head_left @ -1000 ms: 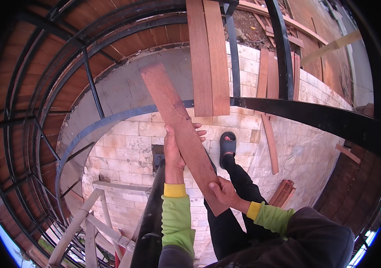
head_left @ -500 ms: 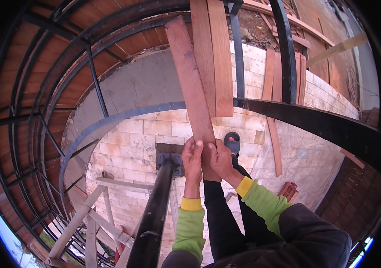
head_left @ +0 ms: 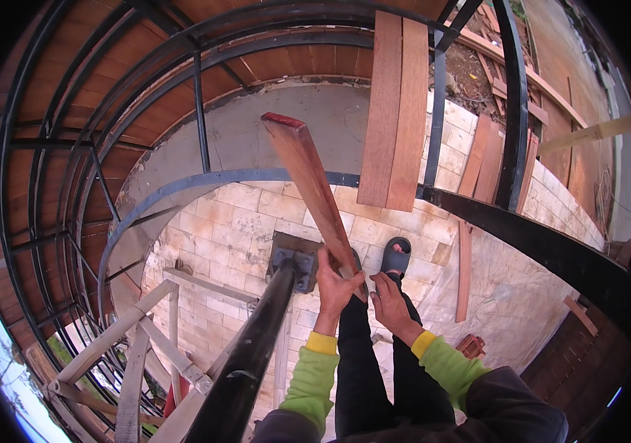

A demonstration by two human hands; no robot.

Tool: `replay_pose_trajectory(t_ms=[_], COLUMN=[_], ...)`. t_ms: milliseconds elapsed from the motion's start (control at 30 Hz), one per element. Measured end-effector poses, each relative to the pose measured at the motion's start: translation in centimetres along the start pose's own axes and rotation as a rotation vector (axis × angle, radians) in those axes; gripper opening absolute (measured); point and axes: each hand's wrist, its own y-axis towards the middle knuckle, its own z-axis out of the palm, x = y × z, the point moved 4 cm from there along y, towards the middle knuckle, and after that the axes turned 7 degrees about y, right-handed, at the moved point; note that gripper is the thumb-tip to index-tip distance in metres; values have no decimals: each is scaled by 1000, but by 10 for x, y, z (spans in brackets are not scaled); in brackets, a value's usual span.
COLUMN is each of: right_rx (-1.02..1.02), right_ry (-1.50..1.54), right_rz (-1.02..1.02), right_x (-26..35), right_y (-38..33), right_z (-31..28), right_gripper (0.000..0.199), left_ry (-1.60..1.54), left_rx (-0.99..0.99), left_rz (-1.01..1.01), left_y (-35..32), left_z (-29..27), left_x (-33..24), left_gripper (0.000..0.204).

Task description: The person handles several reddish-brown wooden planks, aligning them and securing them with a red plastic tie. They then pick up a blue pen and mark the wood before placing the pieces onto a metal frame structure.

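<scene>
A reddish-brown wooden plank (head_left: 314,193) slants up and away from me, tipped partly on its edge, with a dark red far end. Its near end is in my left hand (head_left: 336,284), the thumb across it and the fingers closed round it. Just to the right of that end, my right hand (head_left: 391,304) is off the wood, its fingers loosely bent and apart. Beyond, two more planks (head_left: 382,111) lie side by side across the curved dark metal frame (head_left: 249,176).
A thick black post (head_left: 245,354) rises at my left from a bolted base plate (head_left: 302,275). Beside it stands a wooden trestle (head_left: 138,317). A dark beam (head_left: 530,225) crosses at right. More planks (head_left: 480,159) lean there above the pale tiled floor (head_left: 238,210).
The held plank has rolled from its broad face onto its edge, and its far end has dropped nearer. My right hand has let go of it. The whole view has shifted slightly.
</scene>
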Motion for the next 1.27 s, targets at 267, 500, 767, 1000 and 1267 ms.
replay_pose_trajectory(t_ms=[267,500,767,1000,1267], right_rx=[-120,-240,-112,-37,-457], right_ry=[-57,-652,-842,-133,150], right_rz=[-405,-395,-156,27,300], right_x=[95,161,162,58,23], right_y=[36,90,127,94,104], right_z=[-104,-161,-160,-97,-29], right_gripper=[32,44,48,30,32], left_ry=[321,732,999,1049,461], left_rx=[-127,-98,-97,-349,-299], left_rz=[82,475,626,734,590], left_y=[-8,18,50,78,59], left_z=[-30,-59,-111,-105,-35], left_x=[-8,-56,-116,-148,-90], left_gripper=[70,69,69,64,50])
